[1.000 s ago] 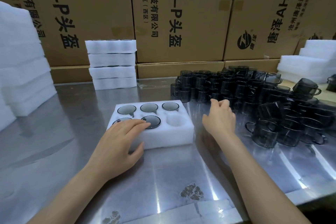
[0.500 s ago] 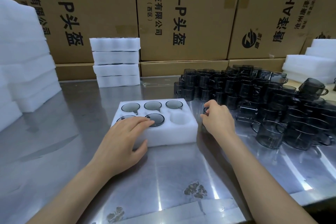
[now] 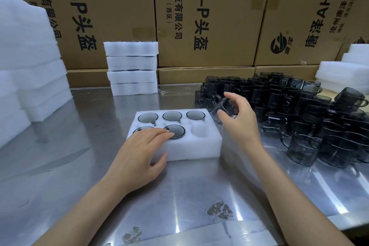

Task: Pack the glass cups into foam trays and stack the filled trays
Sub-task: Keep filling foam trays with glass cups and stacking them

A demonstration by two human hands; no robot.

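A white foam tray lies on the steel table in front of me. Several of its pockets hold dark glass cups; the front right pocket is empty. My left hand rests flat on the tray's front left corner, fingers on a cup there. My right hand holds a smoky glass cup tilted in the air just right of the tray. A big pile of dark glass cups covers the table to the right.
A stack of several filled foam trays stands at the back centre. Empty foam trays are piled at the left and far right. Cardboard boxes wall the back. The steel table has open surface on the left.
My right hand closed on a cup at the edge of the pile, lifted it and brought it toward the tray. My left hand stayed on the tray.
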